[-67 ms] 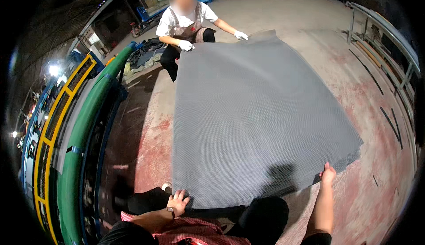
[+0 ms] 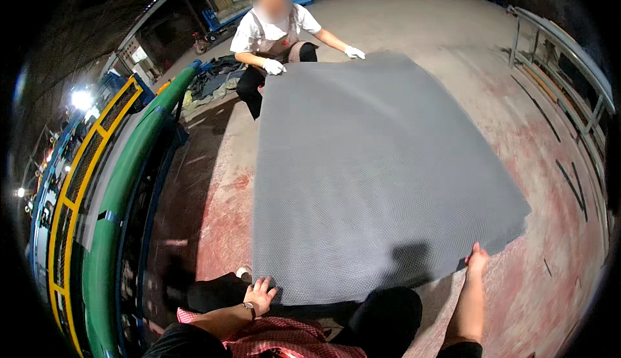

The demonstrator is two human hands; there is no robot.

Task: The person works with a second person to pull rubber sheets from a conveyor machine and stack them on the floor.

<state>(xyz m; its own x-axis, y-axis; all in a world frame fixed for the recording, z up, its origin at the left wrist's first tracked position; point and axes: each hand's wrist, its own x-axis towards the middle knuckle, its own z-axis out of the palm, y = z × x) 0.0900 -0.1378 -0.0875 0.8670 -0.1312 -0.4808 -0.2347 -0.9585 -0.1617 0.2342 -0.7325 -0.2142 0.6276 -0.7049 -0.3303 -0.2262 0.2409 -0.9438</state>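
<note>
A wide grey mesh sheet [image 2: 375, 170] stretches between me and a co-worker who faces me at its far edge. Its surface has a fine woven grid, and a dark shadow falls across the near part. At the near left corner, my left hand [image 2: 261, 295] grips the edge, fingers over the top and the thumb side hidden. Further right along the near edge, my right hand [image 2: 477, 260] pinches the sheet, close to its near right corner. The co-worker's white-gloved hands [image 2: 274, 67] hold the far edge.
Along the left runs a yellow-framed machine [image 2: 97, 144] with a long green roll [image 2: 107, 241]. A metal rack [image 2: 563, 41] stands at the right, with thin dark strips [image 2: 572, 186] lying on the floor beside it. Dark cloth [image 2: 213, 80] is piled behind the co-worker's side.
The sheet's far right corner has dropped and its far part lies smoother. My right hand has sunk slightly with the near edge. My left hand stays in place.
</note>
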